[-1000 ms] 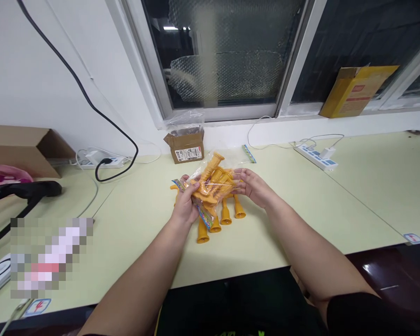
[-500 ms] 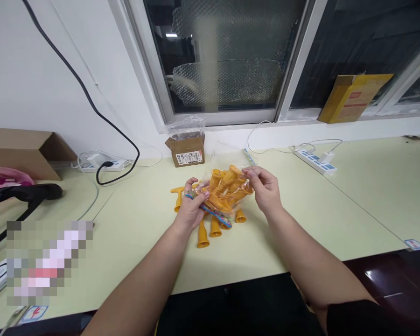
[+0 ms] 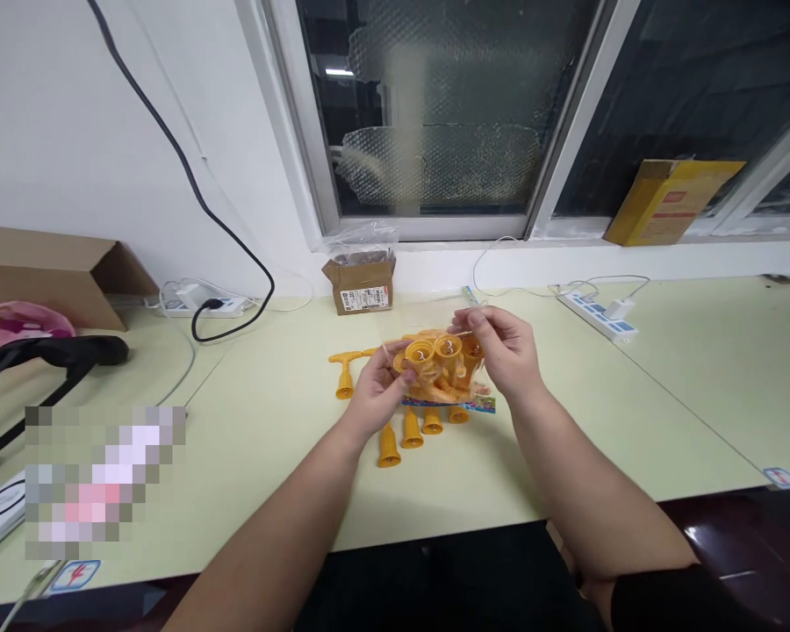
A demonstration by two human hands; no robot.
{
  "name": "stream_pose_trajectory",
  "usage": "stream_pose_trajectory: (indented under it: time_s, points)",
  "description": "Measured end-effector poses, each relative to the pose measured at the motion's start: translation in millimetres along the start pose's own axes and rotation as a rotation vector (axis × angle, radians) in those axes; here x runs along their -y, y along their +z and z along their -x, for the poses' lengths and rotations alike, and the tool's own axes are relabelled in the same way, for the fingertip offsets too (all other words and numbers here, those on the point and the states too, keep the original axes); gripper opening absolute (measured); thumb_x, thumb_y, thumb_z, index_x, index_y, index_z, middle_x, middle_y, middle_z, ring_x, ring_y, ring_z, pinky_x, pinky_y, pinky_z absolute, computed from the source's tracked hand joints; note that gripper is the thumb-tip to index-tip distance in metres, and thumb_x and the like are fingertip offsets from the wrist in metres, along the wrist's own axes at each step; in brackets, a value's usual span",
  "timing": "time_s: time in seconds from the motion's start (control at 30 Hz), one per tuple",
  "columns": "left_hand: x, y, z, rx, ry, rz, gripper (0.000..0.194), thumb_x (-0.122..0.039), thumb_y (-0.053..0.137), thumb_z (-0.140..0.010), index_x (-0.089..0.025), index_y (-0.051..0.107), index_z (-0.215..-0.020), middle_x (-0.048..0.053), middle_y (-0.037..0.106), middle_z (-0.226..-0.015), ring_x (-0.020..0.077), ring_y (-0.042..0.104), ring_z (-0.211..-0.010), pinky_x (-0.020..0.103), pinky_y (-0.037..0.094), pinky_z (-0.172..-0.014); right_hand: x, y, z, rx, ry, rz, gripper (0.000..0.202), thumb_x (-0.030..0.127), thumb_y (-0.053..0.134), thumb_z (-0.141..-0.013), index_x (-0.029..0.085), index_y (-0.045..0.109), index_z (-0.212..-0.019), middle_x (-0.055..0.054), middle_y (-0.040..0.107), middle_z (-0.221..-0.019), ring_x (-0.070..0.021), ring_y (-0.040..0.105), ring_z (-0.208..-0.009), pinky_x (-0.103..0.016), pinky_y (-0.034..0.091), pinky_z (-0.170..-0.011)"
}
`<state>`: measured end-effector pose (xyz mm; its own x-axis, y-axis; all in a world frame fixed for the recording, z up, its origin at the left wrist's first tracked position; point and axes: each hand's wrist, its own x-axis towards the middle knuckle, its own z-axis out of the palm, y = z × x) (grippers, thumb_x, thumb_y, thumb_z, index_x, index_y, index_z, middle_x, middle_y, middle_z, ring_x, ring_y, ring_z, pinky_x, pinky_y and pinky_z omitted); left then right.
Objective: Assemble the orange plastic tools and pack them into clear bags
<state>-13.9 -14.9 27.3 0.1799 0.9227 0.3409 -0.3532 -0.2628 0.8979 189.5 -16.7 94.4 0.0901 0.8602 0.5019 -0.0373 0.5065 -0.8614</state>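
Observation:
Both hands hold up a clear plastic bag (image 3: 444, 391) packed with several orange bell-ended plastic pieces (image 3: 448, 349), their round open ends facing me. My left hand (image 3: 383, 386) grips the bag's left side, thumb in front. At the upper right, my right hand (image 3: 504, 351) pinches the bag's film between thumb and fingers. A colourful printed strip (image 3: 480, 405) runs along the bag's lower edge. Below the bag, several loose orange pieces (image 3: 389, 449) lie in a row on the table. A T-shaped orange piece (image 3: 345, 373) lies left of my left hand.
A small open carton (image 3: 363, 294) stands against the wall under the window. Power strips (image 3: 596, 314) with cables lie at the back right and back left. To the left are a larger cardboard box (image 3: 46, 263), a black frame (image 3: 72, 360) and a blurred-out patch.
The bag has turned in my hands, so the pieces' round ends now face me and the printed strip lies nearly level. The view has shifted slightly.

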Motion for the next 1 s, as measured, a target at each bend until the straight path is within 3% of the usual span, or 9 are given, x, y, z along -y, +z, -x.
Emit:
stream_pose_trajectory:
  time_s: [0.2, 0.3, 0.4, 0.5, 0.63, 0.73, 0.93, 1.0]
  points:
    - [5, -5.1, -7, -0.109, 0.072, 0.054, 0.033, -0.04, 0.084, -0.082, -0.025, 0.065, -0.105, 0.002, 0.066, -0.104, 0.0149, 0.064, -0.091, 0.026, 0.054, -0.08, -14, -11, -2, 0.262, 0.077, -0.012, 0.039, 0.052, 0.084, -0.079, 0.026, 0.07, -0.104, -0.006, 0.074, -0.105, -0.0211, 0.071, -0.089, -0.036, 0.061, -0.077]
    - [7, -6.7, -7, -0.067, 0.057, 0.056, 0.032, -0.041, 0.08, -0.085, -0.026, 0.065, -0.108, 0.002, 0.068, -0.104, 0.0147, 0.065, -0.088, 0.027, 0.054, -0.076, -32, -13, 0, 0.154, 0.029, 0.031, 0.031, 0.054, 0.077, -0.085, 0.023, 0.075, -0.091, -0.004, 0.074, -0.086, -0.0179, 0.067, -0.075, -0.033, 0.057, -0.069]
    - [3, -7.2, -6, -0.055, 0.047, 0.056, 0.027, -0.048, 0.075, -0.089, -0.024, 0.069, -0.101, 0.006, 0.071, -0.115, 0.0195, 0.068, -0.1, 0.029, 0.055, -0.075, -45, -18, 0, 0.02, -0.056, 0.035, 0.028, 0.053, 0.072, -0.091, 0.025, 0.077, -0.088, -0.004, 0.076, -0.089, -0.0201, 0.068, -0.08, -0.036, 0.057, -0.075]
    - [-2, -7.2, -5, -0.066, 0.075, -0.019, 0.028, -0.047, 0.071, -0.092, -0.02, 0.07, -0.087, 0.009, 0.073, -0.115, 0.0226, 0.067, -0.11, 0.029, 0.055, -0.078, -48, -25, 0, 0.028, -0.123, 0.009, 0.025, 0.05, 0.073, -0.09, 0.026, 0.077, -0.085, -0.005, 0.076, -0.093, -0.0227, 0.069, -0.091, -0.039, 0.057, -0.083]
    - [-5, -7.1, -6, -0.104, 0.111, -0.052, 0.026, -0.043, 0.073, -0.091, -0.019, 0.067, -0.084, 0.006, 0.075, -0.097, 0.0184, 0.069, -0.095, 0.03, 0.054, -0.082, -47, -26, 2, 0.108, -0.088, -0.11, 0.032, 0.045, 0.082, -0.083, 0.023, 0.063, -0.069, -0.003, 0.071, -0.085, -0.0198, 0.069, -0.084, -0.036, 0.057, -0.077]
    - [-6, -5.5, -6, -0.116, 0.106, 0.039, 0.03, -0.041, 0.079, -0.086, -0.02, 0.058, -0.081, 0.003, 0.073, -0.087, 0.0169, 0.07, -0.088, 0.032, 0.054, -0.087, -47, -25, 4, 0.219, -0.007, -0.192, 0.031, 0.043, 0.083, -0.082, 0.023, 0.061, -0.075, -0.002, 0.073, -0.089, -0.0177, 0.071, -0.078, -0.035, 0.059, -0.073]
    - [-9, 0.9, -4, -0.182, 0.055, 0.046, 0.032, -0.045, 0.075, -0.089, -0.02, 0.056, -0.083, 0.003, 0.074, -0.092, 0.0153, 0.069, -0.089, 0.025, 0.052, -0.072, -45, -27, 5, 0.04, -0.021, -0.191, 0.03, 0.05, 0.075, -0.089, 0.023, 0.067, -0.079, -0.002, 0.074, -0.084, -0.0171, 0.072, -0.074, -0.036, 0.062, -0.073]
    - [-8, 2.0, -4, -0.201, 0.071, 0.052, 0.032, -0.044, 0.075, -0.09, -0.021, 0.055, -0.083, 0.002, 0.073, -0.092, 0.0135, 0.068, -0.086, 0.023, 0.051, -0.069, -43, -24, 6, 0.104, 0.03, -0.191, 0.032, 0.055, 0.079, -0.083, 0.025, 0.07, -0.088, -0.003, 0.077, -0.096, -0.0194, 0.074, -0.083, -0.037, 0.062, -0.078]
